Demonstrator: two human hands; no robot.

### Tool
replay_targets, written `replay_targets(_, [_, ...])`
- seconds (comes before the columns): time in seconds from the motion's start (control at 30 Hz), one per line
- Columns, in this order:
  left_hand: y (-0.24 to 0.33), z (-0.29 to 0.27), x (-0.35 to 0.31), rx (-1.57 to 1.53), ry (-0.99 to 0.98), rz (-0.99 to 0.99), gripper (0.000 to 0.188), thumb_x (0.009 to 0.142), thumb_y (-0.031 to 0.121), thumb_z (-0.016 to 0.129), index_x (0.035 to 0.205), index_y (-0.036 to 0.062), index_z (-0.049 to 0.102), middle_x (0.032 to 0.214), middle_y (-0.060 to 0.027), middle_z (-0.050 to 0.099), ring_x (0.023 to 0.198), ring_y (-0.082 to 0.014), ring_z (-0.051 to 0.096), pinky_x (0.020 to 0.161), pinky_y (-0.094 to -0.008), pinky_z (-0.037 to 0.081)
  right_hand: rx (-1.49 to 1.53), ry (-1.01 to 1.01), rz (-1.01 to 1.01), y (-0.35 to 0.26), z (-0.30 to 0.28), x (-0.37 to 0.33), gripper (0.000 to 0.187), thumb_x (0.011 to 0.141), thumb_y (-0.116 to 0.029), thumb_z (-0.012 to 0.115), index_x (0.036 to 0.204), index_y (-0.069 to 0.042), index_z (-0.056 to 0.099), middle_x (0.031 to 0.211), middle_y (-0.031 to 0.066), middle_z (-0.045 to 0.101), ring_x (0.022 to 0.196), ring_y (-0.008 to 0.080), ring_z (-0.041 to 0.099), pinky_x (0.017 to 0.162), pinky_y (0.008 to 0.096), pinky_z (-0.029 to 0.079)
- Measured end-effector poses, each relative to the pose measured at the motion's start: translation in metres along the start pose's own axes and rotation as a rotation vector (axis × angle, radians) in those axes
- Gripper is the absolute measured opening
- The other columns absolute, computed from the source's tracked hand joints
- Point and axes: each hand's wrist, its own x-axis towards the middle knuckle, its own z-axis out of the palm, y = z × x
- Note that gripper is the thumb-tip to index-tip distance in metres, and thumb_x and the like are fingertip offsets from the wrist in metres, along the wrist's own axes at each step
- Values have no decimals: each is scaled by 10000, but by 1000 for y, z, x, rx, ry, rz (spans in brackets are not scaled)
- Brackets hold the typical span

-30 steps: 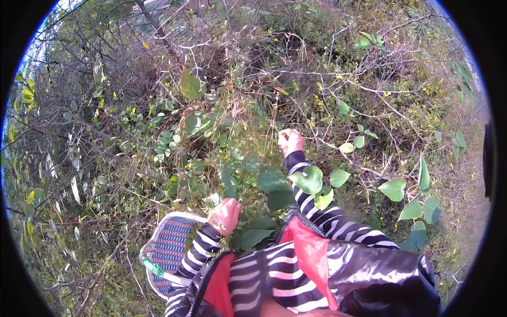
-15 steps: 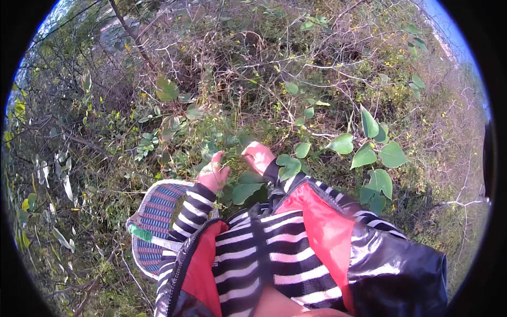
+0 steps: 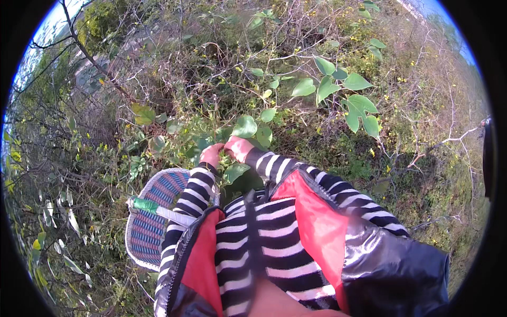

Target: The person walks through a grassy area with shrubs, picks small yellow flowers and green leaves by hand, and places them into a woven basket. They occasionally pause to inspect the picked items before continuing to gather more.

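My left hand (image 3: 212, 155) and my right hand (image 3: 238, 149) meet among green plants in front of my body. Both have bent, closed fingers, and whatever lies between the fingertips is too small to make out. Broad green leaves surround them: one rounded leaf (image 3: 244, 127) stands just beyond my right hand, and another leaf (image 3: 236, 171) hangs below, between my wrists. A woven basket (image 3: 150, 224) with blue and reddish bands and a pale rim is beside my left forearm. Its pale handle, partly wrapped in green (image 3: 145, 205), reaches that striped sleeve.
Several large leaves (image 3: 359, 105) grow on a branch to the right. Bare, thin twigs (image 3: 311, 57) cross the dry undergrowth ahead. A darker branch (image 3: 95, 61) slants down at the upper left. A pale branch (image 3: 454, 139) reaches in from the right edge.
My hands have drawn together, the right one shifting left until they meet. The view has shifted, so the large leaves on the right now appear higher and farther left.
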Motion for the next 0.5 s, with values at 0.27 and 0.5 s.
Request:
replay_targets(0.27, [17, -10, -7, 233, 7, -37, 224, 804, 295, 518, 874, 111, 624, 807, -156, 620, 788, -329, 595, 687, -414, 456, 1112, 133, 606, -45, -51, 40, 134, 809, 2, 546, 920, 57, 597, 796, 117, 614, 683, 171, 623, 614, 258, 544])
replay_targets(0.5, [69, 9, -14, 463, -175, -99, 230, 801, 253, 516, 920, 71, 594, 834, -174, 615, 806, -339, 591, 711, -409, 461, 975, -506, 260, -147, 6, 92, 201, 779, 39, 459, 943, 16, 573, 815, 103, 596, 784, 155, 616, 690, 265, 534])
